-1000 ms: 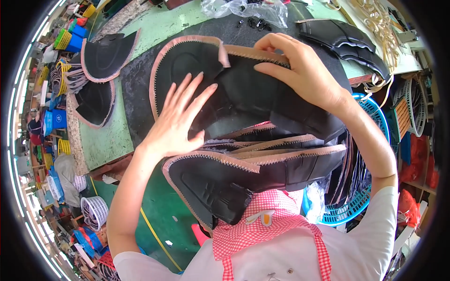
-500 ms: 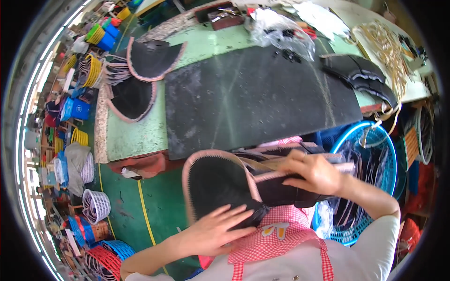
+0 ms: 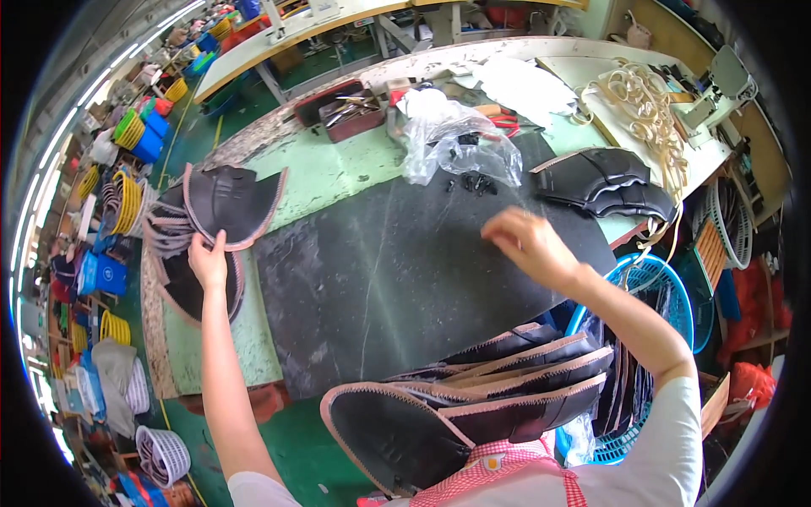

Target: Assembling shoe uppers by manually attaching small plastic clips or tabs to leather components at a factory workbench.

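Note:
At the table's left, my left hand [image 3: 209,258] pinches the lower edge of a black leather-like curved piece with pink stitched edging [image 3: 230,203]. It lies on a pile of like pieces, with another one [image 3: 203,283] showing below. My right hand [image 3: 534,247] is above the black mat [image 3: 363,287], fingers loosely bent and apart from the thumb, nothing visible in them. Small black bits [image 3: 473,183] lie just beyond it. A stack of black pieces with pink edges [image 3: 524,376] rests in front of my checked apron [image 3: 481,473], touched by neither hand.
A clear plastic bag [image 3: 465,152] and a tool box [image 3: 351,114] stand at the back. Black folded pieces [image 3: 604,182] lie right, beside tangled cream strips [image 3: 642,110]. A blue basket [image 3: 680,296] stands at the right; crates and baskets line the left floor.
Both hands have left the stack by my apron. The left has reached forward to the pile at the left and pinched a piece; the right has moved out over the mat.

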`<move>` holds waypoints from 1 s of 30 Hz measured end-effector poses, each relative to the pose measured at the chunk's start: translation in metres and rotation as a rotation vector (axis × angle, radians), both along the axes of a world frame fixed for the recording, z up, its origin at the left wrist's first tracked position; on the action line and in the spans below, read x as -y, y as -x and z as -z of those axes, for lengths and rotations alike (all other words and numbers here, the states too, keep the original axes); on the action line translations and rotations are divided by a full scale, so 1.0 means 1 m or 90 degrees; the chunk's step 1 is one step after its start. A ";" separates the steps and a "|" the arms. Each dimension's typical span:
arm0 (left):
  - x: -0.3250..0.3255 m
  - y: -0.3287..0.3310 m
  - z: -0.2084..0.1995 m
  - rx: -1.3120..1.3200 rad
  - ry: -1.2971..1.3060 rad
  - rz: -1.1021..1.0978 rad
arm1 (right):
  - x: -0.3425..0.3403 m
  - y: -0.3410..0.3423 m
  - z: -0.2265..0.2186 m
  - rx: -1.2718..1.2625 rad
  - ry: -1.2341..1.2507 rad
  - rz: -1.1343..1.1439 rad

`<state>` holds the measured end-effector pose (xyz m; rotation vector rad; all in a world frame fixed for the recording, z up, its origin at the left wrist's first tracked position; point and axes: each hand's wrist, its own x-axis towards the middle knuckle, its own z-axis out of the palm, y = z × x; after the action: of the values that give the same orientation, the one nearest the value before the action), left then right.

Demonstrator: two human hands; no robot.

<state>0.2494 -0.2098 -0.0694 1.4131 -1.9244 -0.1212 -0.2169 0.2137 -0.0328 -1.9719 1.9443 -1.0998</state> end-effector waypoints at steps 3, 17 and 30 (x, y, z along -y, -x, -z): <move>-0.022 0.068 -0.014 -0.486 -0.100 0.245 | 0.033 0.040 0.015 -0.096 0.053 0.181; -0.205 0.201 -0.074 0.217 -0.111 0.553 | 0.017 0.007 -0.002 0.167 -0.192 0.141; -0.272 0.232 -0.051 0.091 -0.351 0.701 | 0.016 -0.053 -0.036 0.375 -0.400 -0.030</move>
<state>0.0173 0.0623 -0.0180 0.4746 -2.7061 -1.1480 -0.1637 0.1976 0.0028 -1.1881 1.6293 -0.7915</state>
